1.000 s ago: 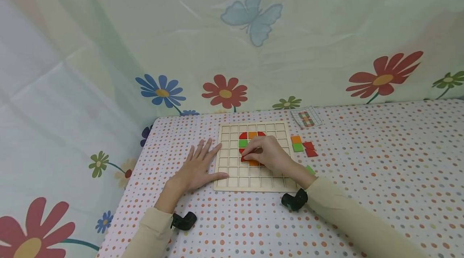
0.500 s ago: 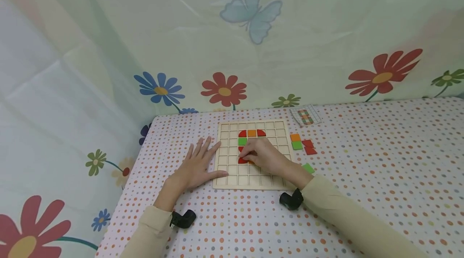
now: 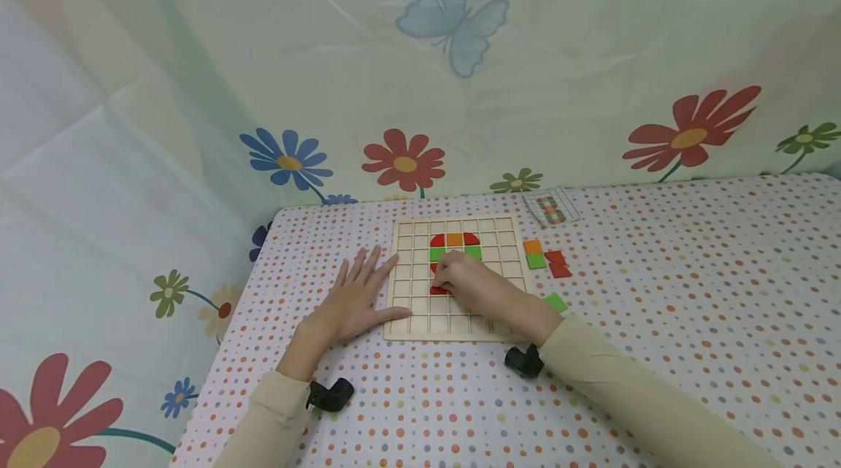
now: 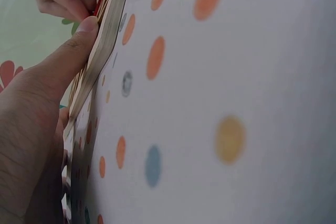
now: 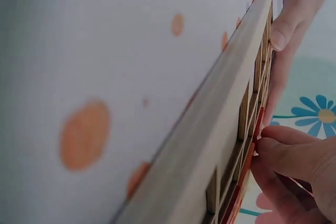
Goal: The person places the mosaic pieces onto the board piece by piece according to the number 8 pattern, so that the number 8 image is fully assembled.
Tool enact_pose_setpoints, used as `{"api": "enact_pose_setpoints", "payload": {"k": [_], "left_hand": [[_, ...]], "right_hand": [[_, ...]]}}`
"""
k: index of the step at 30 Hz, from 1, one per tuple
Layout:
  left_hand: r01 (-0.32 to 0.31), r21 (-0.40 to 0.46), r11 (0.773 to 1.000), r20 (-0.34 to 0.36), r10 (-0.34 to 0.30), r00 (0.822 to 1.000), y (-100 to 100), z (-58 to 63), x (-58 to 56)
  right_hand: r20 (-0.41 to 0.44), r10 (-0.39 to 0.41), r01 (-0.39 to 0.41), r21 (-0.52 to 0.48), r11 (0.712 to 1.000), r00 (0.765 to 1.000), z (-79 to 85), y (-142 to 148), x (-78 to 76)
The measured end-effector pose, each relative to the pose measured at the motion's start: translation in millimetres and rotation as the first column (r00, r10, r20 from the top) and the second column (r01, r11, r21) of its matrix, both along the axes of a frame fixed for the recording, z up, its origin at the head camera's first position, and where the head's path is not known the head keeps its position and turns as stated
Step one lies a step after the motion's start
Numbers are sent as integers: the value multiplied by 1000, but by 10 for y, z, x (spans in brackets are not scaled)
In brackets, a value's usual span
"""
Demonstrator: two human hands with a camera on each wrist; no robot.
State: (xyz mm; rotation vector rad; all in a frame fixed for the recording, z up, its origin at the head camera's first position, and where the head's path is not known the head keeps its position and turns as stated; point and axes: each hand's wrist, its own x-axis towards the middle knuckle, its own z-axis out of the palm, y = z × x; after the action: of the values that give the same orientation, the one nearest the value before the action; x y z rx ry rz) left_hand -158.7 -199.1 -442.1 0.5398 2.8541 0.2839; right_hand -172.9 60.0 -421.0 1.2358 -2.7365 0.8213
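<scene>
A wooden grid board point(image 3: 420, 325) lies on the dotted cloth. My left hand point(image 3: 351, 304) is spread at its left side, with thumb and fingertips touching the edge. Over the middle cells my right hand point(image 3: 482, 285) has its thumb and fingers curled at a red tile point(image 3: 437, 290) in a lower-left cell of the pattern. The right wrist view shows those fingertips at the red tile point(image 5: 259, 121), level with the grid. Above it sit red corner tiles point(image 3: 471, 239), an orange square point(image 3: 454, 239) and green squares point(image 3: 438, 254). My right hand hides part of the pattern.
Right of the board lie an orange tile point(image 3: 532, 246), a green tile point(image 3: 536, 261), red tiles point(image 3: 558, 264) and another green tile point(image 3: 555, 301). A pattern card point(image 3: 552, 208) lies behind them. A flowered curtain point(image 3: 565, 88) hangs at the back.
The red tile, tilted in my right fingers a second ago, now lies in its cell. My right hand has shifted slightly left, uncovering a green square. The left hand stays at the board's edge.
</scene>
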Motion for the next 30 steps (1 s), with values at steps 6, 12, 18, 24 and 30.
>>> {"api": "enact_pose_setpoints", "payload": {"k": [6, 12, 18, 24, 30], "left_hand": [[-3, 1, 1000, -2, 3, 1000, -1, 23, -8], [-6, 8, 1000, 3, 6, 1000, 4, 18, 3], [0, 4, 1000, 1, 0, 1000, 15, 12, 11], [4, 6, 1000, -2, -4, 1000, 15, 5, 11], [1, 24, 1000, -2, -1, 1000, 7, 2, 25]], "right_hand": [[17, -11, 11, -15, 1000, 1000, -3, 10, 7], [78, -31, 37, -78, 996, 996, 15, 62, 49], [136, -105, 130, -195, 972, 985, 59, 313, 103], [189, -187, 222, -187, 957, 964, 142, 735, 218], [180, -271, 296, -133, 946, 946, 185, 1122, 351]]}}
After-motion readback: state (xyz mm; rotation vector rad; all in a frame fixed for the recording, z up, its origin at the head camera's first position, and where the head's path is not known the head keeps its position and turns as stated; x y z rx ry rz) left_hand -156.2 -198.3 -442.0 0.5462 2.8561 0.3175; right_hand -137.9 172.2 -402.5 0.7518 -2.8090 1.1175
